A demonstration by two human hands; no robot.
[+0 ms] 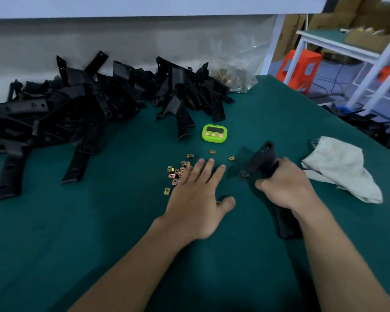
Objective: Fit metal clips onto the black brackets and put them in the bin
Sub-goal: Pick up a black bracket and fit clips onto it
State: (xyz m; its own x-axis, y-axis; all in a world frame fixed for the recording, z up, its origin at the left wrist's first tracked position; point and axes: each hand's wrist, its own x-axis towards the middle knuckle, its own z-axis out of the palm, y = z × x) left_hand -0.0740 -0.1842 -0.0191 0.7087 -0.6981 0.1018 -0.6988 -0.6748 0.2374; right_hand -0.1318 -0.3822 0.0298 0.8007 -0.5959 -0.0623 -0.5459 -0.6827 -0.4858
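Left hand [196, 199] over clips [175, 174], right hand [284, 188] grips bracket [260, 158].

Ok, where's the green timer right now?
Head view, centre of the table: the green timer lies just beyond the metal clips, at the near right edge of the pile of black brackets.

A green-covered table [77, 244] spreads under the grip. Far beyond the grip a pale grey wall [99, 37] stands below a white shelf [144, 5]. Up and right of the grip are a white metal rack [347, 48], an orange stool [302, 66] and cardboard boxes [367, 39], in dim bluish light
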